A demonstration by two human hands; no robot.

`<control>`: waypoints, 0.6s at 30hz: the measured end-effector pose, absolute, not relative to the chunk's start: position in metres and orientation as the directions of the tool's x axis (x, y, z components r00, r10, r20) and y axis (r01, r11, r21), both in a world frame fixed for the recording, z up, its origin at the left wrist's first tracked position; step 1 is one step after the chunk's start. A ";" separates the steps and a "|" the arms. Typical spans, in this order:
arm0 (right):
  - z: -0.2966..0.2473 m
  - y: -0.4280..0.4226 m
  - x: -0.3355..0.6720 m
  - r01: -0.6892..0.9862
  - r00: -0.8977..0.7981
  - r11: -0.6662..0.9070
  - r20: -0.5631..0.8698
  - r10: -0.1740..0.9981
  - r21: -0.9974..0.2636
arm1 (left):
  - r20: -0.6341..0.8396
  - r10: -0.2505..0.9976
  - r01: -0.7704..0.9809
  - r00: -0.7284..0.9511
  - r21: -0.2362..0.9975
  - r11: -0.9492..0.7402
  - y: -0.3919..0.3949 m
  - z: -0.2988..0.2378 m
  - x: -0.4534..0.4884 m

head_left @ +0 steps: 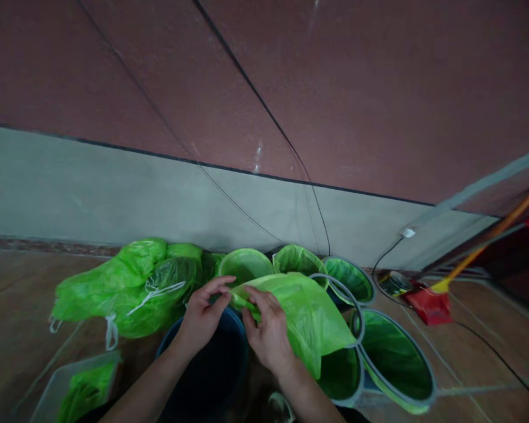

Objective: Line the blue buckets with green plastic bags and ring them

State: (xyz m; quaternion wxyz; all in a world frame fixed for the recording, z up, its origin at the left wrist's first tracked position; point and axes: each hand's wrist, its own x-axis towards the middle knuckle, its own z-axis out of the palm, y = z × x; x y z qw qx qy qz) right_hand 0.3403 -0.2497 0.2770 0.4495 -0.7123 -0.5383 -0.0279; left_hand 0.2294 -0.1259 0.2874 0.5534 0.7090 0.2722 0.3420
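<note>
A light green thin bag stretches from my fingers to the right. At its far end a grey ring shows. My left hand pinches the bag's narrow left end between thumb and fingers. Close beside it, my right hand is closed on the same end, its fingers bent round the material. Both hands are above a dark blue bucket. Under and behind the held bag are several round containers with green linings, among them a grey-rimmed one on the right.
Bundled green bags with white drawstrings lie on the tiled floor at left. A pale tray holds more green material. A red dustpan with a yellow handle is at right, near a tin. Cables run down the wall.
</note>
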 end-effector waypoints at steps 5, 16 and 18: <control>0.273 -0.246 0.340 0.811 0.401 -0.023 0.526 0.750 -0.585 | 0.072 0.771 -0.026 0.633 0.997 -0.071 -0.115 0.293 0.230; 0.284 -0.248 0.339 0.790 0.429 -0.037 0.510 0.746 -0.612 | 0.149 0.693 0.016 0.705 0.974 -0.226 -0.109 0.302 0.226; 0.286 -0.249 0.338 0.797 0.429 -0.043 0.515 0.742 -0.602 | 0.151 0.706 0.033 0.692 0.970 -0.239 -0.107 0.302 0.224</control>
